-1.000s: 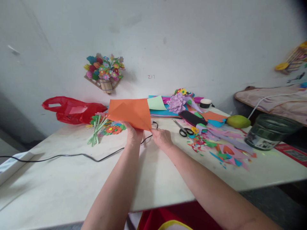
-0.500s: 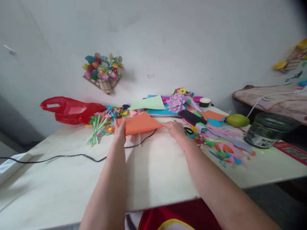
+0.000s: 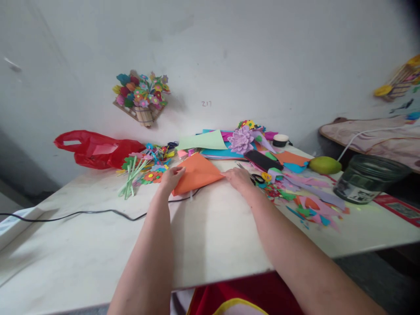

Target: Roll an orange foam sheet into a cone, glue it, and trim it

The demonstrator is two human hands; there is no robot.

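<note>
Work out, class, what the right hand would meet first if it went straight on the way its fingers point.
The orange sheet: the right hand points at it and already seems to touch its right corner. Depth is unclear, so it might slide over or under.

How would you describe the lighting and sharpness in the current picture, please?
Head view: soft light, a faint shadow on the table below the orange sheet, shiny highlights on the red bag, a dark upper right corner, and a jar label too blurred to read.
</note>
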